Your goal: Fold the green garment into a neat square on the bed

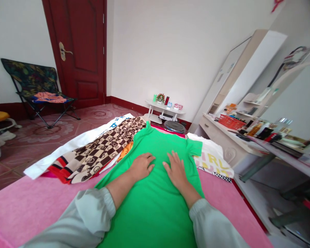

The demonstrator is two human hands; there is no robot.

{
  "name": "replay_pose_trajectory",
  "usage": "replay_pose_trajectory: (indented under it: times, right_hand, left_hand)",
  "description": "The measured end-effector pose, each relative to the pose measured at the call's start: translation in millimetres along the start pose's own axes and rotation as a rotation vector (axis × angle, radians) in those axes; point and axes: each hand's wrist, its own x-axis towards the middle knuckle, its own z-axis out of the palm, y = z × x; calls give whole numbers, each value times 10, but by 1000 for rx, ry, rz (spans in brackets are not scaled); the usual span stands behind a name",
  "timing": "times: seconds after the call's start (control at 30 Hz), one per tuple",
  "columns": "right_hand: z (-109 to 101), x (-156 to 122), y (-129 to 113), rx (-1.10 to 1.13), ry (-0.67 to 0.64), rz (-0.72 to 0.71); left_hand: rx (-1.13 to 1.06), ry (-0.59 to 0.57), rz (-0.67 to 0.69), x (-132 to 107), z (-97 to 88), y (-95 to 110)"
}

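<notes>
A green short-sleeved shirt [155, 213] lies spread out in front of me, its neckline and sleeves at the far end. My left hand [142, 166] rests on the upper left of the fabric with its fingers stretched out. On the right half, my right hand [176, 171] lies flat with fingers spread. Neither hand holds anything. Soft creases show in the cloth around and below the hands.
Left of the shirt lies brown checked clothing [105, 148] over a white garment [57, 156]. A white printed shirt [212, 155] lies at right. Everything rests on a pink cover [18, 199]. A dressing table [217, 132] stands right, a folding chair [33, 79] far left.
</notes>
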Motion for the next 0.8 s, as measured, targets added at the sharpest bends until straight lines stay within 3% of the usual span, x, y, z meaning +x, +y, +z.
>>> replay_pose_trajectory:
  times: [0.07,0.1,0.2,0.23,0.37,0.43,0.53,0.7,0.8]
  right_hand:
    - [17,-65,-34,-14,-39,-112]
    - [28,-79,-23,-26,-75,-81]
    - [54,-86,47,-83,-85,196]
    - [60,-92,64,-98,-60,226]
    - [52,-144,55,-90,-64,-60]
    - [28,-136,21,-74,-132,-97]
    - [-6,-24,-40,-51,-177,6]
    - [41,308,-57,-26,-155,-190]
    - [102,495,0,-59,-174,-57]
  left_hand:
    - [18,-26,-53,10,26,-15]
    - [35,-35,-99,16,40,-22]
    - [71,-58,-214,25,51,-30]
    - [72,-59,-216,21,43,-26]
    - [25,-153,27,-16,-10,1]
    - [9,-208,117,-29,-17,11]
    - [23,-195,98,-28,16,15]
    - [37,-123,-20,-5,81,4]
    - [45,-130,-71,4,75,-4]
